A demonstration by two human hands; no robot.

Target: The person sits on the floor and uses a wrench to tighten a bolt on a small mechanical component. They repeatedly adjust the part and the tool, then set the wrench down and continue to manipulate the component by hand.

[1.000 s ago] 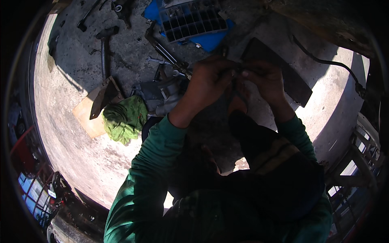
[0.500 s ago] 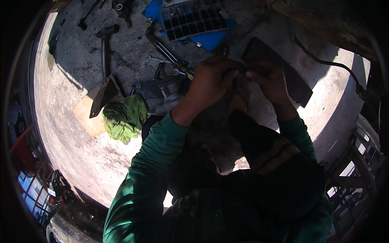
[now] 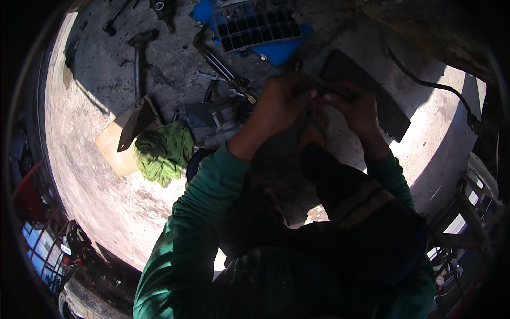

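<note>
My left hand [image 3: 284, 101] and my right hand [image 3: 355, 103] meet above my foot, thumbs and fingertips pinched close together. Between them is something small and dark, too shaded to name. Left of my left hand lies a cutting torch [image 3: 219, 63] with metal tubes, and a grey cast metal part [image 3: 226, 119] sits just below it. A dark flat metal plate [image 3: 366, 93] lies on the floor behind and beside my right hand. Beyond my hands, a compartmented plastic organizer box [image 3: 257, 29] rests on a blue sheet [image 3: 289, 52].
A hammer [image 3: 139, 64] lies at the left near a bent metal bracket [image 3: 137, 125] and a green rag [image 3: 166, 151]. Small wrenches [image 3: 206, 75] lie by the torch. A black cable [image 3: 425, 80] curves along the right. A metal frame [image 3: 467, 212] stands at the right edge.
My hands stay together at the same spot, with only a slight shift of the left wrist and fingers. The surrounding things lie as before.
</note>
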